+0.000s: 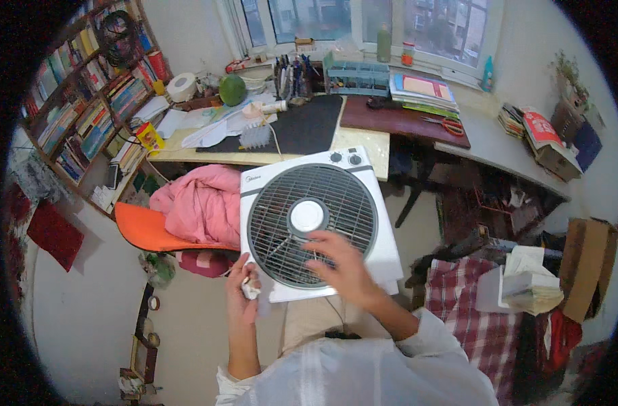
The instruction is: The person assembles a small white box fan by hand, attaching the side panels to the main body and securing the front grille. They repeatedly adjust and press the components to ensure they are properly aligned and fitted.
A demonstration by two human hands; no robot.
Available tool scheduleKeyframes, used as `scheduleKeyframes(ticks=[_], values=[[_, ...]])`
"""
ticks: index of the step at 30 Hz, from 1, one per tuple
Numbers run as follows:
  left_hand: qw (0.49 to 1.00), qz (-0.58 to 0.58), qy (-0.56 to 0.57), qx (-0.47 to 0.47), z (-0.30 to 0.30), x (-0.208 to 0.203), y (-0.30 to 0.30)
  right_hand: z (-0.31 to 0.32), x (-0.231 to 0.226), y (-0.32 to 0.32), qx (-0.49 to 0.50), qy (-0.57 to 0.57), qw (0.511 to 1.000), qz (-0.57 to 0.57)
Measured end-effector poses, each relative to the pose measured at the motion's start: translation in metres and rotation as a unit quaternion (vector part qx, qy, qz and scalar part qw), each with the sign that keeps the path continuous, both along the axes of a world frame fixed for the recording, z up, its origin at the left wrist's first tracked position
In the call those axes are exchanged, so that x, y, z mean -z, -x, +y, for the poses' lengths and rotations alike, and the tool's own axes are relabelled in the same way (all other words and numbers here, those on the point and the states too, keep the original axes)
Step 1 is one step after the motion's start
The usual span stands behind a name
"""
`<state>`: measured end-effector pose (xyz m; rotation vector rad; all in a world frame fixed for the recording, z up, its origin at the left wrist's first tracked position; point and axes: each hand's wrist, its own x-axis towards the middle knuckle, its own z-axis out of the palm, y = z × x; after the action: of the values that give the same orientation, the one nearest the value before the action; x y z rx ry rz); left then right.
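Observation:
A white box fan (pixel 387 237) with a round grey grille lies tilted in front of me. Its hub is a white disc (pixel 307 216), and two dark knobs (pixel 345 159) sit at the top right corner. At the fan's lower left corner, my left hand (pixel 240 291) is closed on a small white thing (pixel 251 289), perhaps cloth or tissue; its kind is unclear. A thin pale cord shows beside those fingers. Over the lower right of the grille hovers my right hand (pixel 346 267), slightly blurred, fingers apart, with nothing clearly in it.
Behind the fan stands a desk with a black mat (pixel 305 128), a watermelon (pixel 232 89), a blue rack (pixel 360 78) and red-handled scissors (pixel 452 126). A pink blanket (pixel 204 199) lies on an orange chair (pixel 143 227) at left. Bookshelves line the left; a checkered cloth (pixel 468 304) and cardboard (pixel 585 267) lie right.

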<state>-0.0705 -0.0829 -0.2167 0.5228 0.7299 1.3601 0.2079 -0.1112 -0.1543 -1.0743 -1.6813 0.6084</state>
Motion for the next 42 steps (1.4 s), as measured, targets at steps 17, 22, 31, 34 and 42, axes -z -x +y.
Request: scheduleKeyframes(ticks=[17, 22, 31, 34, 42], values=[[0.889, 0.444, 0.109, 0.017, 0.076, 0.064, 0.025, 0.008, 0.109, -0.129, 0.152, 0.25, 0.929, 0.225], [0.885, 0.465, 0.003, 0.036, 0.087, 0.112, 0.057, 0.011, 0.118, -0.13, 0.149, 0.241, 0.937, 0.203], [0.923, 0.362, 0.116, 0.063, 0.073, 0.097, 0.042, 0.013, 0.143, -0.144, 0.112, 0.28, 0.928, 0.219], [0.908, 0.409, 0.063, 0.057, 0.067, 0.086, 0.034, 0.017, 0.143, -0.137, 0.14, 0.259, 0.935, 0.197], [0.858, 0.513, -0.008, -0.021, 0.066, 0.07, 0.023, 0.029, 0.153, -0.145, 0.18, 0.264, 0.934, 0.16]])
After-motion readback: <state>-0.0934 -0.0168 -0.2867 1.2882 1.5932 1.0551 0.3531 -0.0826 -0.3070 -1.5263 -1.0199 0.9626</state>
